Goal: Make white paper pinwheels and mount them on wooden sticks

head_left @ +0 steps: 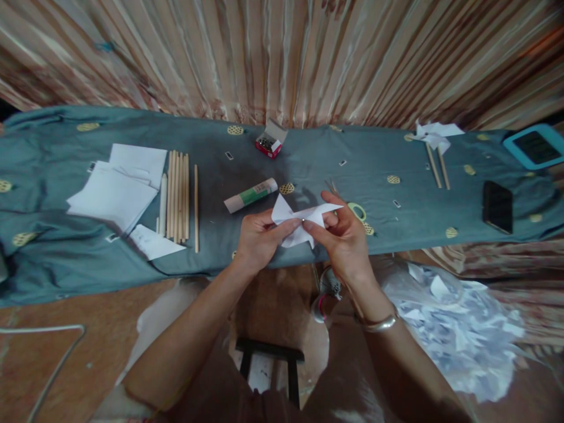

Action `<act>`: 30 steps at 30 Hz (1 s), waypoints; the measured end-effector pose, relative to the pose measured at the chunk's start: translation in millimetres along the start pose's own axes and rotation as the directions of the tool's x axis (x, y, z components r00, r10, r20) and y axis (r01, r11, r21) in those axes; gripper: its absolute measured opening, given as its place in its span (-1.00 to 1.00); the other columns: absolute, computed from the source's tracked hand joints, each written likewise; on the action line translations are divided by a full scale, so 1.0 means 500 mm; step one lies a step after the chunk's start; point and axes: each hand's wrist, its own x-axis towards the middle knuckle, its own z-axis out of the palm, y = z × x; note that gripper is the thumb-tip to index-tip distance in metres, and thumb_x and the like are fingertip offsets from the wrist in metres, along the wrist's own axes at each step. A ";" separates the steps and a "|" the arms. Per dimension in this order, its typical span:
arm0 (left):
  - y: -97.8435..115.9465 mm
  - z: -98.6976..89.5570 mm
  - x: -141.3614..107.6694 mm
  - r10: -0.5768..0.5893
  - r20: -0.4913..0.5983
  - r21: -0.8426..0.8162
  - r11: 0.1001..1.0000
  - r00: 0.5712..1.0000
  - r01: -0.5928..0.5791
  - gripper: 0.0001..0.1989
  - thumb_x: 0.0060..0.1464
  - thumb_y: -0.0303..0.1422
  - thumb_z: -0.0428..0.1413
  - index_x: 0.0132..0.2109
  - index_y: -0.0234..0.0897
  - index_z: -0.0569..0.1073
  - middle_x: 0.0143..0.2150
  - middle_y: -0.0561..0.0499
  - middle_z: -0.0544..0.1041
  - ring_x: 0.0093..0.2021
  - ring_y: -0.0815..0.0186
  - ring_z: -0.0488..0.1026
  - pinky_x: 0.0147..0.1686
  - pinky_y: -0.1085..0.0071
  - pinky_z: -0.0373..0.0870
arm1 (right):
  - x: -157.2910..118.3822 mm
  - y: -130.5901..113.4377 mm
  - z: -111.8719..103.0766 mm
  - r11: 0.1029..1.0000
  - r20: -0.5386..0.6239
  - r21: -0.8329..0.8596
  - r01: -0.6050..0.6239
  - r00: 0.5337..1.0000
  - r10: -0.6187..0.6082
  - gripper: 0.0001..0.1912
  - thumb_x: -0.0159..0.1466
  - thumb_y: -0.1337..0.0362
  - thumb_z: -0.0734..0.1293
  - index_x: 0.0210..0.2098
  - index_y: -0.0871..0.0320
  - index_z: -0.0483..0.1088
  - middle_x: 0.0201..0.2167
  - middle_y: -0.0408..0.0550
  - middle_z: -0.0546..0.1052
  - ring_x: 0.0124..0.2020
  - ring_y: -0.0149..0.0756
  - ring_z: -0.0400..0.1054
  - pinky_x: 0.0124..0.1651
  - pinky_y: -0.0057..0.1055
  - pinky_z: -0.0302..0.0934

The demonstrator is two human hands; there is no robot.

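A white paper pinwheel (297,235) is held up at the table's front edge, between my two hands. My left hand (261,238) pinches its left side, thumb on top near the centre. My right hand (346,238) grips its right side, with the thumb beside a small shiny pin head (303,221) at the middle. Scissors with a light green handle (356,211) lie just behind my right hand. Behind my left hand is a glue stick (251,195). Farther back stands an open red box (268,147) of small metal pins.
Wooden sticks (178,197) and white paper sheets (114,197) lie at the left of the cloth-covered table (308,150). At the right are finished pinwheels (437,138), a phone (497,207) and a blue-framed device (535,147). A bag of paper pieces (462,329) sits below.
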 end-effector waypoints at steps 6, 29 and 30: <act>0.005 0.001 -0.002 -0.029 -0.038 0.021 0.999 0.999 0.030 -0.75 -0.27 -0.20 0.36 -0.51 -0.30 0.59 -0.54 0.05 0.54 -0.52 0.38 0.38 -0.49 0.46 0.34 | -0.002 -0.007 0.005 0.999 -0.022 0.032 -0.032 0.999 0.033 -0.32 -0.07 0.16 0.55 0.02 0.04 0.31 -0.52 -0.33 0.47 -0.50 -0.39 0.36 -0.36 -0.42 0.28; 0.002 -0.006 -0.001 -0.091 -0.041 -0.109 0.990 0.995 0.086 -0.72 -0.38 -0.27 0.40 -0.46 -0.33 0.60 -0.49 0.04 0.58 -0.50 0.39 0.41 -0.44 0.46 0.37 | 0.000 -0.001 0.023 0.981 0.017 0.151 -0.120 0.993 0.119 -0.36 -0.13 0.18 0.56 -0.09 0.05 0.31 -0.50 -0.32 0.53 -0.50 -0.38 0.39 -0.34 -0.40 0.31; 0.001 -0.006 -0.002 -0.089 -0.042 -0.102 0.991 0.995 0.084 -0.72 -0.37 -0.26 0.40 -0.46 -0.33 0.59 -0.49 0.04 0.58 -0.50 0.39 0.41 -0.44 0.45 0.37 | -0.001 0.000 0.024 0.981 0.018 0.153 -0.118 0.993 0.117 -0.37 -0.14 0.18 0.56 -0.10 0.05 0.31 -0.49 -0.31 0.54 -0.49 -0.38 0.40 -0.34 -0.40 0.32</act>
